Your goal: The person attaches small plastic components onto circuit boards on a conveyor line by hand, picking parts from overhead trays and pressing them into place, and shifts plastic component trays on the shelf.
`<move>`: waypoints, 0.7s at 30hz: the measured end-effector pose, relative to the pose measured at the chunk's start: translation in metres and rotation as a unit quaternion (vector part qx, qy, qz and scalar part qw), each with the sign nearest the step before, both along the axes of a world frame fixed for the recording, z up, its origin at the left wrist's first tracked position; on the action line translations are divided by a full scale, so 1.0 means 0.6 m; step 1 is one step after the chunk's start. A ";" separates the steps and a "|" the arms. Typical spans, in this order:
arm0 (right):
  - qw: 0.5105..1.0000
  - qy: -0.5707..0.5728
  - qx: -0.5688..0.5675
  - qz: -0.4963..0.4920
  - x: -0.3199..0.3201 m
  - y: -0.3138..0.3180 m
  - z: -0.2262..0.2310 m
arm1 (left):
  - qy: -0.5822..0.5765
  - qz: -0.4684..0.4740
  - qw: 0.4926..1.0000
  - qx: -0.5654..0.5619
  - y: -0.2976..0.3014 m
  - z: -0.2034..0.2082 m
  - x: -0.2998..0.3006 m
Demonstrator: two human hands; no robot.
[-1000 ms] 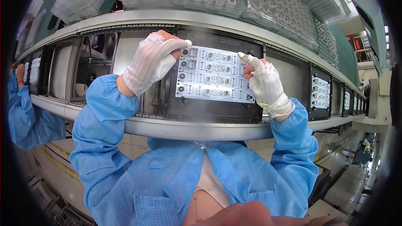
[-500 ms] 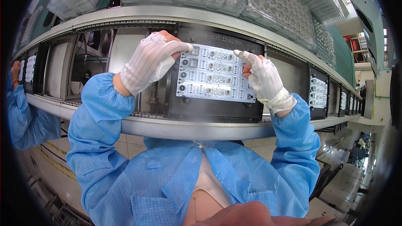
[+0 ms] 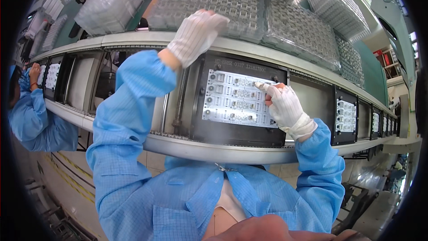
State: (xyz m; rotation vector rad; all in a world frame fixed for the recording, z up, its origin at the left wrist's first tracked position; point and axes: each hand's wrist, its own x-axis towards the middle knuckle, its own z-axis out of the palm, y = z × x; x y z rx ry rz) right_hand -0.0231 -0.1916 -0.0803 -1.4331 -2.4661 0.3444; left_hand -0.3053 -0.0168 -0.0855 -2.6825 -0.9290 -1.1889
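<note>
A white circuit board panel [image 3: 238, 117], laid out in rows with small square parts, lies on a black fixture plate [image 3: 214, 131] in front of me. My left hand [image 3: 196, 38], in a striped white glove, is raised over the rail beyond the plate, at the near edge of a clear plastic tray [image 3: 240, 11]. Its fingers are smeared by motion. My right hand [image 3: 287, 109], gloved alike with some bare fingertips showing, is at the panel's upper right. Its fingers are bent and drawn together, the foremost tip over a small part; anything pinched there is hidden.
Metal rails [image 3: 200, 151] run along both sides of the line. More black plates with white panels [image 3: 346, 116] stand to the right. Stacked clear trays [image 3: 303, 35] fill the far side. At the left, a co-worker's blue sleeve [image 3: 44, 116] reaches to another plate.
My left hand has left the panel's upper left and moved up and away toward the trays. My right fingertips have shifted inward over the panel. The view has shifted slightly.
</note>
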 end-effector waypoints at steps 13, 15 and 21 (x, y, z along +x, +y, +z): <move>0.959 0.012 0.247 -0.139 0.149 0.245 0.055 | 0.051 -0.012 0.998 -0.025 0.119 0.032 0.045; 0.964 0.016 0.202 -0.170 0.148 0.288 0.041 | 0.025 -0.015 1.000 0.001 0.093 0.043 0.033; 0.959 -0.124 0.179 -0.179 0.132 0.326 0.031 | 0.044 -0.105 0.990 -0.088 -0.094 0.079 0.014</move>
